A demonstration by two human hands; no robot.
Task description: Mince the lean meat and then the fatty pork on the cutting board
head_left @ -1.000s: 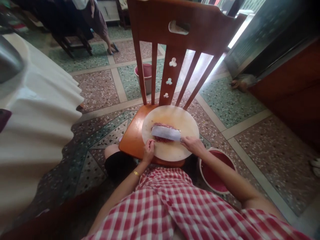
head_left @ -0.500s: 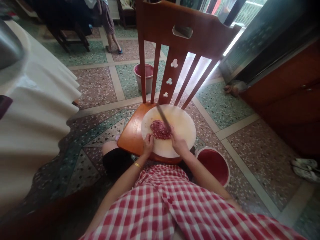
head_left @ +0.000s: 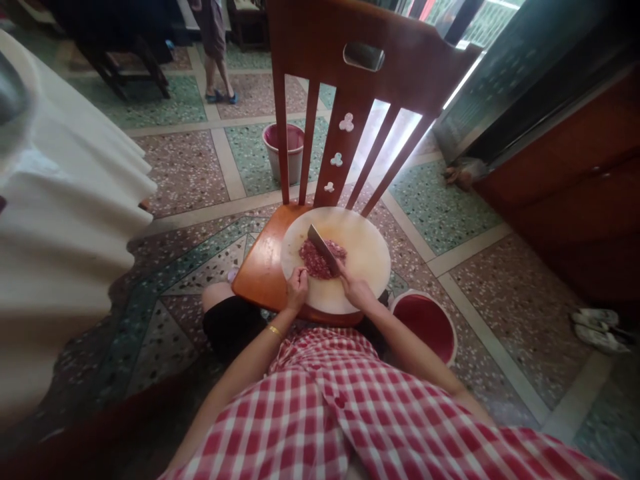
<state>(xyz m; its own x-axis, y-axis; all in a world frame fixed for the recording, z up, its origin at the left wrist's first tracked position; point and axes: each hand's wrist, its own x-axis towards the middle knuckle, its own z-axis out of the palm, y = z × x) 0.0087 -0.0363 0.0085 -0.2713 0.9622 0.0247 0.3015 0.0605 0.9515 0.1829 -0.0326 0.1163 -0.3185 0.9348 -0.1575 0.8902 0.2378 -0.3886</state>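
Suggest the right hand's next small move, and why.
Probably lift the cleaver a little and bring it down on another part of the meat. The right hand grips it, the blade is angled across the meat with pieces showing on both sides, and the left hand is curled at the near left of the board, apart from the blade.

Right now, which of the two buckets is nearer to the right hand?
The bucket beside the chair, partly hidden by the right forearm; the other bucket stands farther off, behind the chair's back.
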